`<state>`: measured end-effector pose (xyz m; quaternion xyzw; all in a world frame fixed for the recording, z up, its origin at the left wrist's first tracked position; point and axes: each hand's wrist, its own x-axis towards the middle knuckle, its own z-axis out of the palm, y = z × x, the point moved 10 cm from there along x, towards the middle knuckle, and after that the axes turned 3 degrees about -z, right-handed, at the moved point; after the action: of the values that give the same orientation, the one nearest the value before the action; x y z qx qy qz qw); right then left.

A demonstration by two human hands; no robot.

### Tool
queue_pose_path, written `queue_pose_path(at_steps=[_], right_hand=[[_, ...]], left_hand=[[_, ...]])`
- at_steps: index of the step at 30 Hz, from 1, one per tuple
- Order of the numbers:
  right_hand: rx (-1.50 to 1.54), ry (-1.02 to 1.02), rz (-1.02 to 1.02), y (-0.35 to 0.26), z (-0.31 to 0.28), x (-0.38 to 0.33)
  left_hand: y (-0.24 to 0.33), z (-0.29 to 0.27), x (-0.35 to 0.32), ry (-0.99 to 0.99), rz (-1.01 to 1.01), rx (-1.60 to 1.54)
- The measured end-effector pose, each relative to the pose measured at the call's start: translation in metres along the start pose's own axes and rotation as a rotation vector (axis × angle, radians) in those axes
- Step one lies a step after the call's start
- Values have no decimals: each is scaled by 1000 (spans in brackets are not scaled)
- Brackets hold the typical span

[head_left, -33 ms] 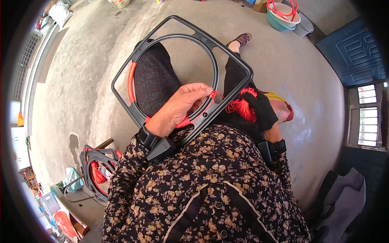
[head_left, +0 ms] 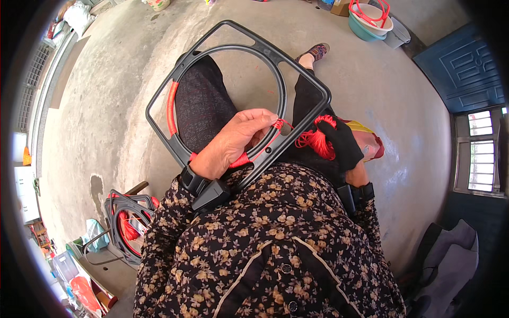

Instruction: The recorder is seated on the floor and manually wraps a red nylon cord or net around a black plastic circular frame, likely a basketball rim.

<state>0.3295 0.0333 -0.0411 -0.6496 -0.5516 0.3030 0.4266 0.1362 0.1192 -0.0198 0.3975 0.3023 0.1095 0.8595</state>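
Packages: a white sack (head_left: pixel 79 16) lies at the upper left of the frame; a cardboard box (head_left: pixel 343 6) sits at the top edge beside a teal basin (head_left: pixel 366 27) holding a red frame; blue and orange plastic bags (head_left: pixel 79 289) crowd the lower left. No label is readable.
Change: nothing has visibly moved since the earlier frame; frame, cord and both hands keep the same places.
Frame: the black plastic frame (head_left: pixel 233 47), square outside with a round opening, rests tilted across the lap at centre, partly wrapped in red cord (head_left: pixel 170 108).
Left hand: the left hand (head_left: pixel 233 143), bare, is curled over the frame's lower rim, fingertips pinching the red cord there.
Right hand: the right hand (head_left: pixel 343 142), in a black glove, is closed around a red cord bundle (head_left: pixel 316 139) just right of the frame.
Spare frames: a stack of frames (head_left: pixel 124 222) lies at lower left.
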Motion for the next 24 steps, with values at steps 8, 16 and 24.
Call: queue_pose_path(at_steps=[8,16,24], right_hand=[[345,85,221,7,0,-3],[243,93,92,2,-5,-1],[263,139,93,-13,-7,-5]], left_hand=[[1,0,0,-14,8,-12],[2,2,0,7,-11,-19],[2,2,-1,-11,-13,-46]])
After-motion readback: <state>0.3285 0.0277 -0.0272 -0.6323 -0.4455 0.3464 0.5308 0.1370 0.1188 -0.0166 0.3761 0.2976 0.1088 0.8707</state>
